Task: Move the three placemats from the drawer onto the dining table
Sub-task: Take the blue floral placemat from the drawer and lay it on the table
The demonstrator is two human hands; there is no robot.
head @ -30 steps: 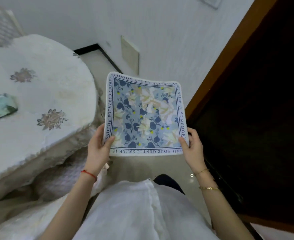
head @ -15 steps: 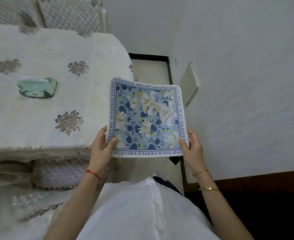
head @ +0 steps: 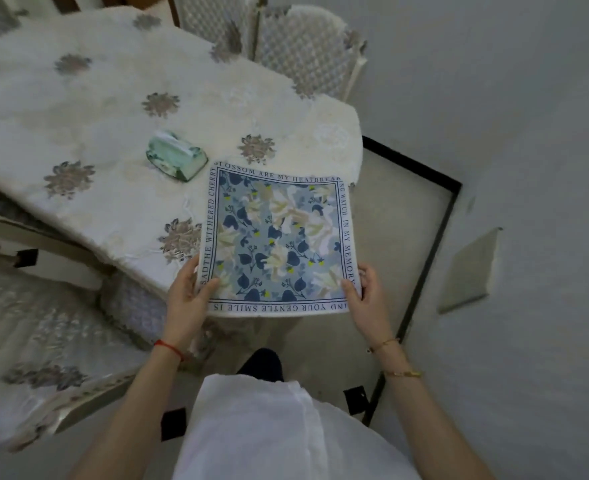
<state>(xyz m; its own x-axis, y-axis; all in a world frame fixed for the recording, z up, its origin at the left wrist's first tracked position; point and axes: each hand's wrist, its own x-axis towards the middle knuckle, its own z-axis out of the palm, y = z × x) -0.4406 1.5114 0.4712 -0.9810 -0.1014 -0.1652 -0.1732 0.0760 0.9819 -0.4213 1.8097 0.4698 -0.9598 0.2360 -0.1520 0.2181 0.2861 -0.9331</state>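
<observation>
At the centre of the frame a square placemat (head: 279, 240), blue and cream flowers inside a white border with dark printed lettering, is held flat in the air by 2 hands. The left hand (head: 186, 299) grips its lower left corner, thumb on the printed face and fingers curled beneath; the right hand (head: 364, 299) pinches the lower right corner the same way, thumb on top. Whether more mats lie under this 1 cannot be told. The placemat's upper left part overlaps the near corner of the dining table (head: 106, 140), which fills the upper left of the frame under a cream cloth with grey-gold flower motifs; its right part hangs over the pale floor (head: 390, 209). On the table, just beyond the mat's upper left corner, sits a green glass holder (head: 177, 157). A quilted chair back (head: 307, 50) stands at the top centre, a cushioned chair seat (head: 43, 341) at the lower left, and a grey wall (head: 528, 133) fills the right.
</observation>
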